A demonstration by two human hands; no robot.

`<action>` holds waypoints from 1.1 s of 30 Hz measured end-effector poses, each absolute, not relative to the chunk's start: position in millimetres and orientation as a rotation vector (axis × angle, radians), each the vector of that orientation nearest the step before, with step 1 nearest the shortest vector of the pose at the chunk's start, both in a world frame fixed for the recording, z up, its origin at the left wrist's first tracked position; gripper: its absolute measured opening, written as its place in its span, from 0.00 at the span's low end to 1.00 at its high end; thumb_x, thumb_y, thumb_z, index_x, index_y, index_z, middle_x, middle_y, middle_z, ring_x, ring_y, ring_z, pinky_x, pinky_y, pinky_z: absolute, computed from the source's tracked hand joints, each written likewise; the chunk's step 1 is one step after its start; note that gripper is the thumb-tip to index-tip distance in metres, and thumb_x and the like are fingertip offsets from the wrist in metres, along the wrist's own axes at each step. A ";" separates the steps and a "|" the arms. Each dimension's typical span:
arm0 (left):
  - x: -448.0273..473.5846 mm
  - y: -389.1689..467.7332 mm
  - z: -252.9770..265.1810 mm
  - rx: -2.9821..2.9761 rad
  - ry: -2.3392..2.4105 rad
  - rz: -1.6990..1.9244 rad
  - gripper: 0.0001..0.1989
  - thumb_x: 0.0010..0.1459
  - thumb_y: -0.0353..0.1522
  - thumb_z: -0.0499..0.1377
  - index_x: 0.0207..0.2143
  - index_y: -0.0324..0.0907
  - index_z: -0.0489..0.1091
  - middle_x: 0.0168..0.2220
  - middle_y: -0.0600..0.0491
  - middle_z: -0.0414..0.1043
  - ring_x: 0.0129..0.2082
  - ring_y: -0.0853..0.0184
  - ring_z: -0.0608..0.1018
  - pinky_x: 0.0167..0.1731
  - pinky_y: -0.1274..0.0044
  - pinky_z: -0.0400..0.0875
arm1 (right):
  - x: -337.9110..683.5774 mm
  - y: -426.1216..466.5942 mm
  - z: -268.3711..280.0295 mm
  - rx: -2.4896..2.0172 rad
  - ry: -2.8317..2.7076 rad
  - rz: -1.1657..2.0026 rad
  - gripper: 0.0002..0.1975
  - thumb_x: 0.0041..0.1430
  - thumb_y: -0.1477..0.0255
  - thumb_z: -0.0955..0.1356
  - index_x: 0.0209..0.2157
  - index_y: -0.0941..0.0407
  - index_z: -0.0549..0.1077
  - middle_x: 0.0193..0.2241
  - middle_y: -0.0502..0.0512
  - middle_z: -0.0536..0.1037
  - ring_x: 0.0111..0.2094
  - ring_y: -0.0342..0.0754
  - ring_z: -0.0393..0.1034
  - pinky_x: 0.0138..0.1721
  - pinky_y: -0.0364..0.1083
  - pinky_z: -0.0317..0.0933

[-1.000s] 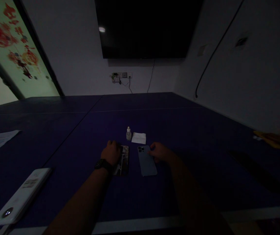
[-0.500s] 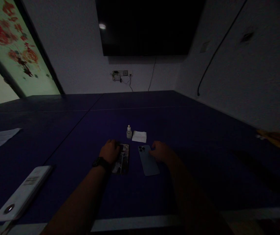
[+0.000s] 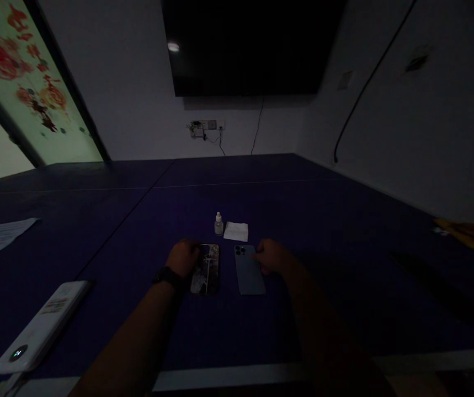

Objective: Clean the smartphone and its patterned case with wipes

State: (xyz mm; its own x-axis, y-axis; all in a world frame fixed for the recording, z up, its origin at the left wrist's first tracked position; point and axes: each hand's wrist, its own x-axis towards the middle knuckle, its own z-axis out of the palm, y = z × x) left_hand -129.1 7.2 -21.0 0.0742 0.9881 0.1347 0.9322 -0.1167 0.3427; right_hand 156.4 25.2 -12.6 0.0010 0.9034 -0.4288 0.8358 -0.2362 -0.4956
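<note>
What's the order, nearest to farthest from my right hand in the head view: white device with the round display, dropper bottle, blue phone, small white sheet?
From your right hand:
1. Blue phone: touching it, on its left.
2. Small white sheet: ahead and left.
3. Dropper bottle: just left of the sheet.
4. White device: far left.

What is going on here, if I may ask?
A person's left hand is at the left edge of a patterned, phone-sized item, while the right hand touches a blue phone. Both objects are side by side, slightly apart. Just beyond them on the table are a small dropper bottle and a white sheet.
</note>
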 end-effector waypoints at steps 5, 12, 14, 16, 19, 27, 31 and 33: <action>-131.5 7.7 -22.6 2.176 1.953 0.550 0.19 0.64 0.31 0.53 0.50 0.41 0.81 0.49 0.45 0.82 0.50 0.59 0.82 0.52 0.72 0.73 | 157.7 25.3 -13.2 -2.135 -1.888 0.966 0.15 0.70 0.64 0.70 0.53 0.58 0.73 0.46 0.56 0.78 0.40 0.48 0.77 0.40 0.50 0.75; -136.3 8.9 -23.4 2.136 2.013 0.627 0.20 0.66 0.32 0.51 0.50 0.43 0.81 0.49 0.47 0.82 0.48 0.62 0.82 0.49 0.75 0.74 | 171.5 41.1 -21.0 -2.158 -1.841 0.537 0.14 0.71 0.63 0.69 0.52 0.56 0.75 0.51 0.58 0.78 0.47 0.51 0.76 0.48 0.54 0.73; -142.6 9.4 -21.6 2.128 2.058 0.643 0.21 0.67 0.33 0.50 0.52 0.43 0.79 0.51 0.47 0.81 0.50 0.61 0.82 0.51 0.74 0.73 | 176.4 47.3 -23.5 -2.160 -1.817 0.392 0.15 0.71 0.63 0.69 0.53 0.55 0.74 0.52 0.59 0.77 0.49 0.52 0.75 0.50 0.56 0.73; -151.8 11.0 -19.8 2.120 2.116 0.643 0.22 0.67 0.35 0.49 0.53 0.42 0.78 0.52 0.46 0.80 0.51 0.60 0.81 0.53 0.71 0.73 | 180.5 52.3 -26.8 -2.145 -1.802 0.258 0.16 0.71 0.63 0.69 0.55 0.55 0.73 0.55 0.59 0.75 0.51 0.54 0.74 0.52 0.58 0.72; -167.9 16.0 -20.0 2.110 2.232 0.622 0.23 0.66 0.36 0.50 0.56 0.39 0.77 0.54 0.41 0.78 0.57 0.53 0.77 0.60 0.64 0.69 | 184.9 56.9 -33.4 -2.139 -1.776 0.093 0.18 0.70 0.64 0.69 0.58 0.55 0.72 0.59 0.61 0.72 0.56 0.57 0.71 0.56 0.61 0.69; -193.1 36.4 -39.2 2.179 2.258 0.421 0.27 0.68 0.40 0.50 0.67 0.44 0.66 0.71 0.44 0.60 0.73 0.49 0.57 0.69 0.55 0.54 | 181.6 62.4 -53.1 -2.112 -1.906 -0.022 0.24 0.69 0.62 0.70 0.62 0.54 0.69 0.66 0.62 0.66 0.64 0.62 0.64 0.63 0.68 0.59; -191.7 39.3 -45.1 2.231 2.161 0.326 0.28 0.71 0.41 0.46 0.69 0.42 0.63 0.71 0.42 0.59 0.72 0.51 0.60 0.68 0.56 0.55 | 178.8 64.5 -56.5 -2.129 -1.951 -0.012 0.26 0.70 0.61 0.69 0.65 0.53 0.66 0.69 0.62 0.62 0.68 0.64 0.58 0.66 0.70 0.53; -190.4 38.9 -46.0 2.236 2.160 0.312 0.29 0.71 0.41 0.45 0.69 0.42 0.62 0.71 0.41 0.58 0.72 0.51 0.59 0.68 0.55 0.54 | 178.8 66.0 -56.5 -2.141 -1.956 -0.005 0.26 0.70 0.60 0.69 0.65 0.53 0.66 0.69 0.62 0.62 0.68 0.64 0.58 0.67 0.70 0.52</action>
